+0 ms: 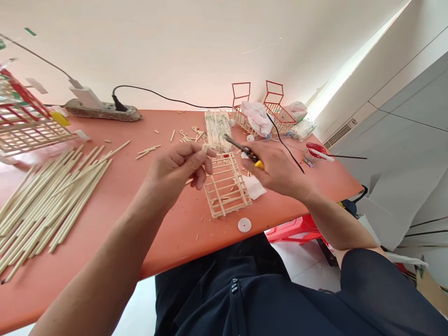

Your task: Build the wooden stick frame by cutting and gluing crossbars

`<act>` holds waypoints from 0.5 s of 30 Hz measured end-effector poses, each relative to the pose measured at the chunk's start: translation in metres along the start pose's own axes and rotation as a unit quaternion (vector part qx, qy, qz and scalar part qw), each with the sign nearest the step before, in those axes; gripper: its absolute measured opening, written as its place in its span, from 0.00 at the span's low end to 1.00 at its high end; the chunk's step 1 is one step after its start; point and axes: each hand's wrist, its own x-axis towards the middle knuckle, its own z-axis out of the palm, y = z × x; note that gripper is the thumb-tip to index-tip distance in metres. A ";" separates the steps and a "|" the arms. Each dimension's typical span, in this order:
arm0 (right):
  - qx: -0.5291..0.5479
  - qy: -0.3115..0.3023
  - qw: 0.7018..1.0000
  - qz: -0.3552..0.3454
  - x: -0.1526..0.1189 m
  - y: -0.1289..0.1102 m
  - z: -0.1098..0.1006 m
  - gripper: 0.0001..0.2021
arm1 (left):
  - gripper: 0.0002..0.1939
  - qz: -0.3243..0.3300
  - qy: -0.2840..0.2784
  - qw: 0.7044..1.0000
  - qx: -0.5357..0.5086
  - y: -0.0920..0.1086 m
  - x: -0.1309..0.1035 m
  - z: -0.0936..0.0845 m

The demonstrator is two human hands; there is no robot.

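My left hand [182,165] is closed in a pinch on a short wooden stick piece [205,148], held above the table. My right hand [276,168] grips a dark metal hand tool with a yellow handle part [259,164]. Its narrow tip points up and left, and its exact kind is hard to make out. Beneath and between both hands lies a ladder-like frame of thin wooden sticks [227,186], partly covered by my left fingers. White paper [255,186] lies by the frame's right side, and a round white disc [244,225] sits near the table edge.
Many long wooden sticks [56,200] lie on the orange table [168,242] at left. A red-trimmed stick model [31,121] stands at far left, another [280,112] at the back. A power strip [101,111], black cable [175,99], bundled sticks [219,128] and red cup [315,148] are around.
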 end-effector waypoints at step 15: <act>-0.222 0.108 0.920 0.305 -0.189 0.215 -0.040 0.27 | 0.06 -0.138 0.139 0.846 0.496 0.017 0.011 -0.060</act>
